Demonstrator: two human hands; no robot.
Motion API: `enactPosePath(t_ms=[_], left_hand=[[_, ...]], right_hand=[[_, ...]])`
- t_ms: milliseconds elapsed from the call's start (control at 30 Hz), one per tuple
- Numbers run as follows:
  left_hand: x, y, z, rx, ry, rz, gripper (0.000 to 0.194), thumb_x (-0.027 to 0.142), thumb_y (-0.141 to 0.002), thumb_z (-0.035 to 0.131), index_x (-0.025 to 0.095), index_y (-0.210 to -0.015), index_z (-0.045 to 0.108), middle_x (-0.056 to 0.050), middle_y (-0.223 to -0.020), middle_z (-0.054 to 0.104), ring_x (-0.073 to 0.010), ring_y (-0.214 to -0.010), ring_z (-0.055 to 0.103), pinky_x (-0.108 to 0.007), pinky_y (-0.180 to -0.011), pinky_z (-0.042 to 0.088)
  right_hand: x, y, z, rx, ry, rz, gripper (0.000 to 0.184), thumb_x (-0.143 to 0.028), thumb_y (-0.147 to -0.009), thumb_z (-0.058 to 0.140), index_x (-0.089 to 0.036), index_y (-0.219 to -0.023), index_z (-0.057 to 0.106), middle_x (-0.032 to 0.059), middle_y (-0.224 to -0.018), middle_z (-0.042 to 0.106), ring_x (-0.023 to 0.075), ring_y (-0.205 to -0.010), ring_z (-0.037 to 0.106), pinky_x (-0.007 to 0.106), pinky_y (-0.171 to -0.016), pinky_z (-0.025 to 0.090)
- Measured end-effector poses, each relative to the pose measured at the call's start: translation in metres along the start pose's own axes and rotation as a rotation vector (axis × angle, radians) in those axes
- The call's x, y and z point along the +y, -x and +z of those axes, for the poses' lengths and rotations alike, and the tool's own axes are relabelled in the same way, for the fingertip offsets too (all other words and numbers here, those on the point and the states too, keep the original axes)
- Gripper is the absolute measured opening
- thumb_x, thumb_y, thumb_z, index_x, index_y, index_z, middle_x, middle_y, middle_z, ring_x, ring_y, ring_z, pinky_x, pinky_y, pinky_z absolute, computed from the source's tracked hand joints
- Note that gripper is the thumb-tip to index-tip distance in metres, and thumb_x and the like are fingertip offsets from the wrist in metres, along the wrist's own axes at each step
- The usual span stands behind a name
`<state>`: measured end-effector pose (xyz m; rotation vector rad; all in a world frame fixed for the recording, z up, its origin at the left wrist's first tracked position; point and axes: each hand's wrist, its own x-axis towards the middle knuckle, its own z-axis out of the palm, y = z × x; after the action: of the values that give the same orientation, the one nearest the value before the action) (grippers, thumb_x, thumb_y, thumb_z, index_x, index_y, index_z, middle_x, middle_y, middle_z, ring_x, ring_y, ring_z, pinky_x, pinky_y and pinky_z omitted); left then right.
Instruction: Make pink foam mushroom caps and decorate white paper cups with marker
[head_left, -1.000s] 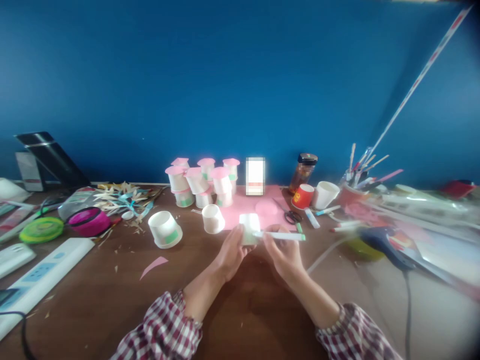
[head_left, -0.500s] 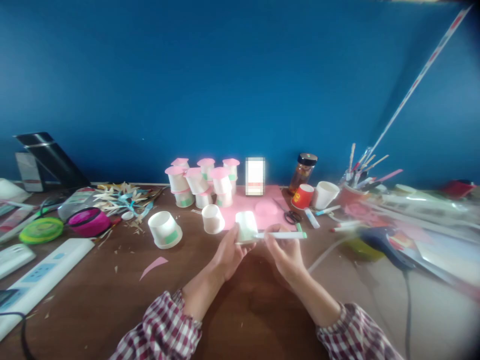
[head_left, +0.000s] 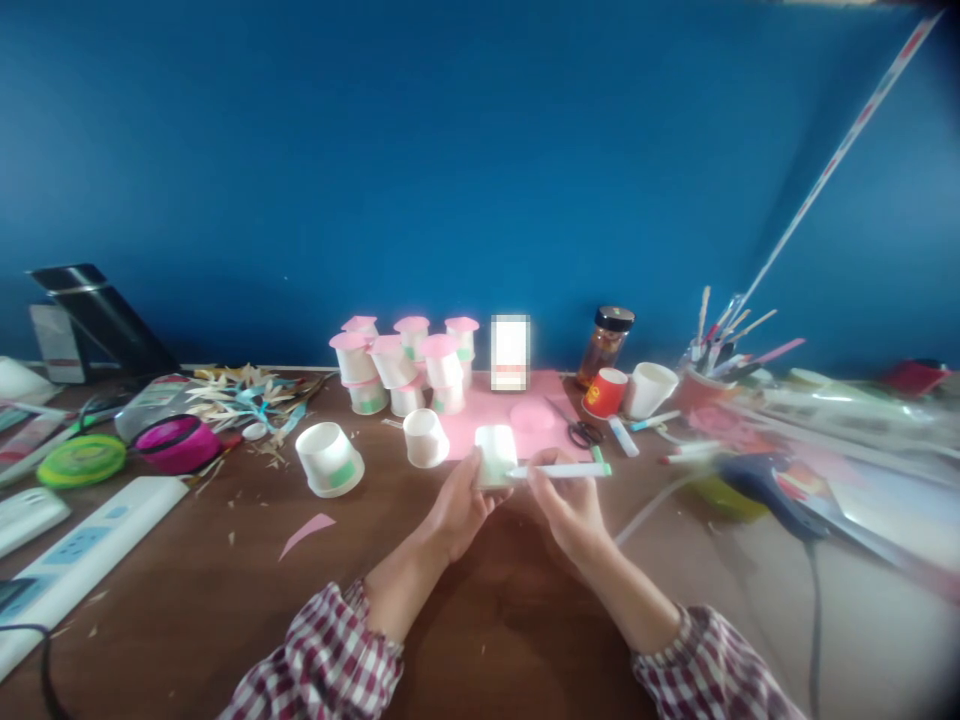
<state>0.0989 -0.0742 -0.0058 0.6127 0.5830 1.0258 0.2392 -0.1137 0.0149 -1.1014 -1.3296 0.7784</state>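
Observation:
In my left hand (head_left: 457, 510) is a small white paper cup (head_left: 496, 455), gripped at its side and from below, with a pale green tint low on its wall. My right hand (head_left: 566, 500) pinches a white marker pen (head_left: 566, 471) with a green end. The pen lies level, its tip pointing left and at the cup's lower right side; whether it touches I cannot tell. Behind the hands a pink paper sheet (head_left: 480, 425) lies on the table. Left of them stand two more white cups, one plain (head_left: 424, 440), the other with a green patch (head_left: 327, 460).
Stacked white cups with pink tops (head_left: 391, 362) stand at the back. Scissors (head_left: 585, 434), a red cup (head_left: 604, 394), a white cup (head_left: 651, 390) and a lidded jar (head_left: 606, 345) are right of centre. A glue gun (head_left: 776, 495) lies right, a power strip (head_left: 86, 560) left.
The cup in my left hand tilted and shifted slightly left, then came back a little to the right. The pen stays pointed at its side. Everything else is unmoved.

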Motion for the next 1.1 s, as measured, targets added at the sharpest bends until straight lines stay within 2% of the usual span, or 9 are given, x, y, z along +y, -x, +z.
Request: enactPosePath(t_ms=[233,500,700,900,1100], left_hand=[[0.0024,0.0014,0.0014,-0.003,-0.033,0.045,0.043,0.048,-0.085,0.051,0.013,-0.108,0.061,-0.01,-0.105,0.065,-0.0232,-0.102,0.056,-0.037,-0.089,0.041],[-0.0017,0.0031,0.0015,-0.064,-0.095,0.113,0.04,0.049,-0.084,0.052,0.014,-0.098,0.063,-0.01,-0.1,0.065,-0.0241,-0.102,0.055,-0.036,-0.09,0.039],[-0.0012,0.0026,0.0016,0.013,-0.105,0.138,0.038,0.048,-0.084,0.051,0.015,-0.1,0.061,-0.009,-0.101,0.064,-0.0229,-0.099,0.056,-0.037,-0.089,0.04],[-0.0014,0.0038,0.0024,-0.011,-0.15,0.155,0.034,0.047,-0.084,0.051,0.016,-0.094,0.06,-0.007,-0.093,0.064,-0.0208,-0.093,0.057,-0.035,-0.087,0.041],[0.0015,0.0057,0.0049,0.026,-0.144,0.172,0.03,0.046,-0.083,0.054,0.018,-0.091,0.06,-0.005,-0.091,0.061,-0.0178,-0.088,0.056,-0.035,-0.087,0.04]], right_hand=[[-0.0012,-0.0007,0.0001,-0.018,-0.038,0.014,0.013,-0.028,-0.082,0.055,-0.018,-0.074,0.053,-0.0023,-0.062,0.049,0.0104,-0.055,0.041,0.023,-0.052,0.035],[-0.0038,0.0018,0.0035,-0.06,-0.029,0.057,0.014,-0.03,-0.081,0.056,-0.019,-0.073,0.054,-0.0027,-0.059,0.048,0.0103,-0.052,0.04,0.022,-0.049,0.034],[-0.0035,0.0005,0.0017,-0.017,-0.009,0.018,0.015,-0.03,-0.081,0.056,-0.018,-0.073,0.053,-0.0027,-0.061,0.048,0.0101,-0.054,0.041,0.022,-0.051,0.034],[-0.0063,0.002,0.0028,-0.064,0.03,0.042,0.015,-0.031,-0.082,0.055,-0.018,-0.074,0.054,-0.0029,-0.059,0.048,0.0102,-0.051,0.041,0.022,-0.05,0.035],[-0.002,0.0009,0.001,-0.015,0.05,0.014,0.013,-0.028,-0.081,0.056,-0.018,-0.072,0.053,-0.003,-0.06,0.048,0.0101,-0.052,0.041,0.022,-0.051,0.035]])
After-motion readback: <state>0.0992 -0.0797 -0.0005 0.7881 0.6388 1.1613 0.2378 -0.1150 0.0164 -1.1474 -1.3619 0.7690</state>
